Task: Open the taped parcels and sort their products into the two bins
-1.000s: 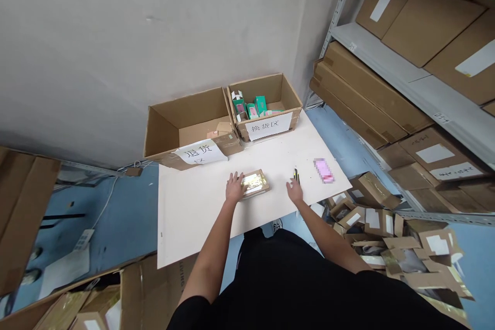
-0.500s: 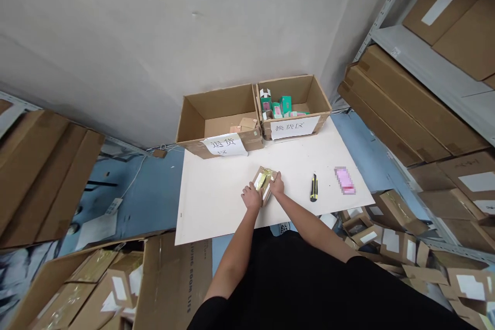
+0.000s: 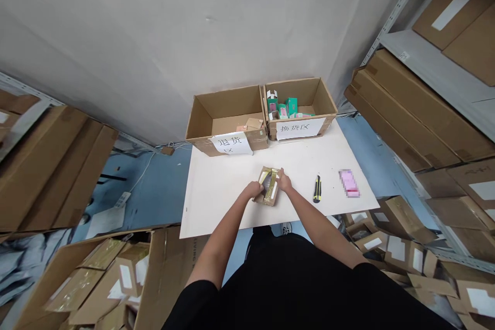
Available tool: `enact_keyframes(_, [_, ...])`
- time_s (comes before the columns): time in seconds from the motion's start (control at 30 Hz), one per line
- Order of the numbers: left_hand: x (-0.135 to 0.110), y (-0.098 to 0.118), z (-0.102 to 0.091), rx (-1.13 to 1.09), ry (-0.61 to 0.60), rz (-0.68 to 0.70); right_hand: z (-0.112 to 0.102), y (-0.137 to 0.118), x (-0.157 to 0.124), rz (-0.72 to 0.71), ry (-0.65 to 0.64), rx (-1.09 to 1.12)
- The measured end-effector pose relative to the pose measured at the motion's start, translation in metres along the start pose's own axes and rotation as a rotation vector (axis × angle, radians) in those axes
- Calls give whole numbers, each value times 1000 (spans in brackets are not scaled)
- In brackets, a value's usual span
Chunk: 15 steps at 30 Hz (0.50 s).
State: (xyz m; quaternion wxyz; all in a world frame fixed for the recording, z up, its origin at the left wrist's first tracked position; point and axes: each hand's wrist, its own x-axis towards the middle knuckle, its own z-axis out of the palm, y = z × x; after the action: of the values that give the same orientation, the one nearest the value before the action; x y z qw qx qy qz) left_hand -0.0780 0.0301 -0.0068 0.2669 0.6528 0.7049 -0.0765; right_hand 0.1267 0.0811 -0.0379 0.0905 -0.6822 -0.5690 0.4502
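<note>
A small taped cardboard box [image 3: 271, 198] rests on the white table, its top flaps parted along the middle with a gap between them. My left hand [image 3: 254, 190] is closed on the left flap, and my right hand [image 3: 284, 181] grips the right flap and side. What lies inside the gap is too small to make out. To the right of the box lies a black and yellow utility knife [image 3: 317, 189], touched by neither hand. Farther right is a pink, blurred-out flat item [image 3: 349, 183].
Two open cartons stand at the table's back: the left carton [image 3: 226, 145] holds small flat boxes, the right carton [image 3: 299, 129] green and pink ones. A big carton [image 3: 154, 268] of parcels stands lower left. Loose boxes [image 3: 396, 247] pile up lower right, beside shelving [image 3: 444, 59].
The box's top flaps have been pulled apart, widening the gap between them. My left hand has shifted onto the flap's edge. The whole view has moved slightly.
</note>
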Motion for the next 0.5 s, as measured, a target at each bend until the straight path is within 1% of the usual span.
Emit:
enact_keyframes(0.07, [-10, -9, -4, -84, -19, -5, -2, 1, 1, -1, -38, 18])
enact_keyframes(0.13, [-22, -12, -1, -157, -5, -30, 7, -1, -3, 3, -39, 46])
enact_keyframes(0.27, [-38, -3, 14, -237, 56, -88, 39, -15, -23, 8, 59, 31])
enact_keyframes(0.33, [-40, 2, 21, -263, 79, -119, 46, -17, -29, -7, 96, 42])
enact_keyframes(0.4, [-43, 5, 25, -304, 106, -148, 41, -11, -31, -56, 93, 134])
enact_keyframes(0.47, [-46, 5, 27, -341, 168, -176, 25, 2, -29, -112, 44, 279])
enact_keyframes(0.5, [-48, 5, 27, -333, 221, -186, 16, 10, -27, -133, 15, 348])
